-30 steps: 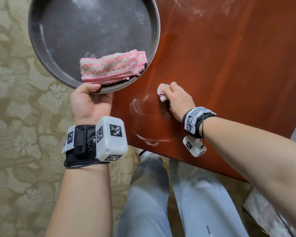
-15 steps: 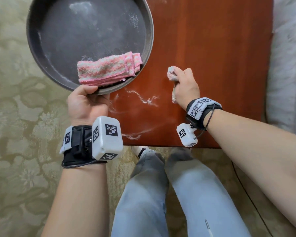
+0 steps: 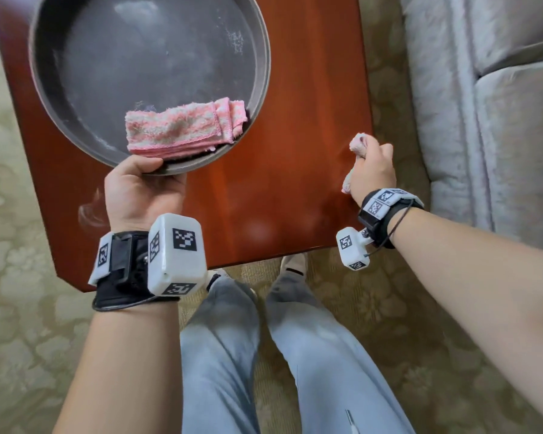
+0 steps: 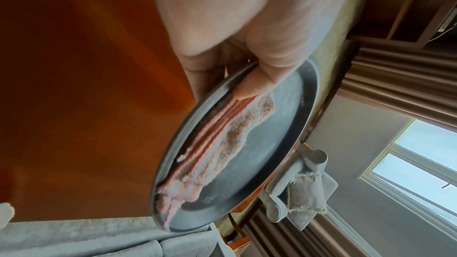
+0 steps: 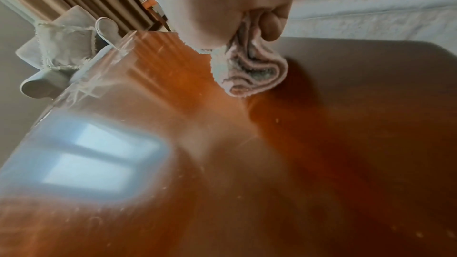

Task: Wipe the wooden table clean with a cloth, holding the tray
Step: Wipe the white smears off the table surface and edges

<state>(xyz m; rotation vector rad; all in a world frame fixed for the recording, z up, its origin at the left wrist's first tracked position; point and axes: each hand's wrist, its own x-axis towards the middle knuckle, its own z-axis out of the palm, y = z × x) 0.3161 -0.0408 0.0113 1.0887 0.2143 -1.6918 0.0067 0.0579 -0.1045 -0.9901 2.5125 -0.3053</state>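
Here we see the round dark tray (image 3: 76, 89) held over the wooden table (image 3: 295, 183), its near rim toward the person and its far side lost past the top of the head view; being round, it has no long axis of its own. The folded pink cloth (image 3: 182, 128) lying inside it does: its length runs left to right along the near rim, with the loose folded ends at the right. We count one tray, one table and two cloths: the folded one in the tray and a second, bunched cloth (image 3: 358, 145) in the right hand (image 3: 372, 173). That hand is closed round the bunched cloth at the table's right edge, with cloth poking out past the fingers and below the palm; the right wrist view shows the wad (image 5: 249, 69) squeezed between thumb and fingers just above the wood. The left hand (image 3: 141, 192) grips the tray's near rim, thumb (image 4: 257, 83) over the rim and touching the folded cloth's edge, fingers curled beneath. A faint white smear (image 3: 90, 211) marks the table just left of that hand.
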